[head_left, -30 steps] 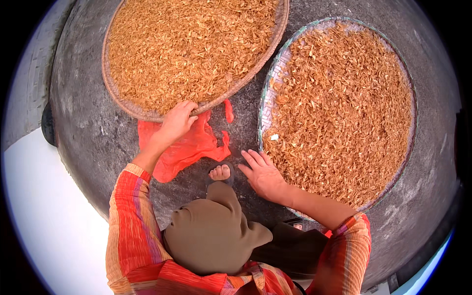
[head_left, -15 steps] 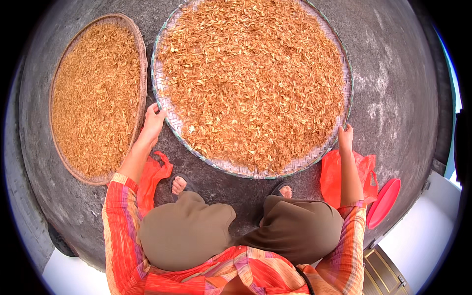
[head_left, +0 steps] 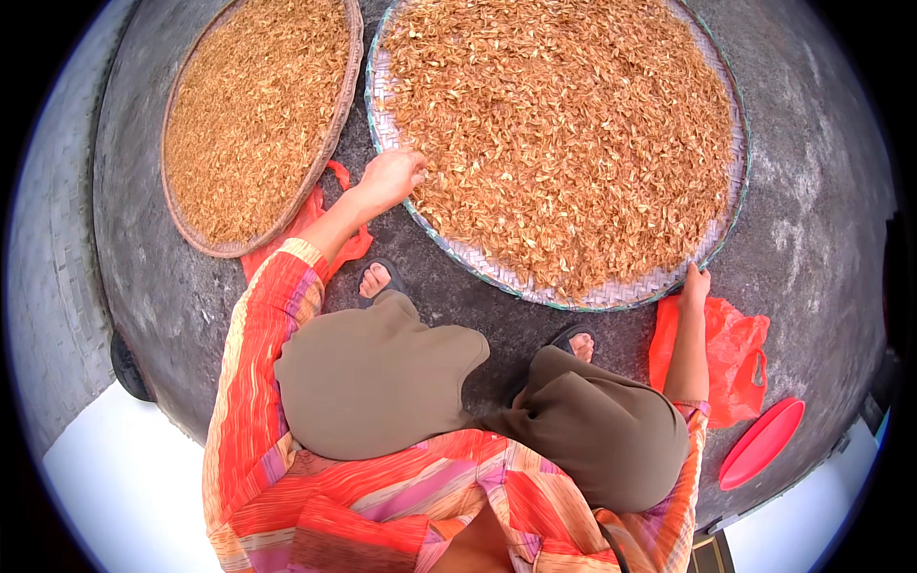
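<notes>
A large round woven bamboo tray (head_left: 447, 246) with a green-edged rim lies before me, spread with golden-brown dried flakes (head_left: 564, 143). My left hand (head_left: 390, 180) reaches over its left near edge, the fingers pinched together at the border of the flakes. Whether a piece is between those fingertips is too small to make out. At the lower right, my right hand (head_left: 696, 284) is closed on the tray's rim, with part of the fingers hidden.
Left of the big tray stands a second round tray (head_left: 355, 67) of finer flakes. Red plastic bags (head_left: 734, 358) lie at both sides, one partly under the second tray. A pink-red shallow dish (head_left: 761, 443) rests at the lower right. My sandalled feet (head_left: 375, 279) are on grey concrete.
My left hand has gone from the tray's rim to over its inner edge, fingers pinched. My right hand stays at the rim. The whole view has shifted, with both trays now farther right and higher.
</notes>
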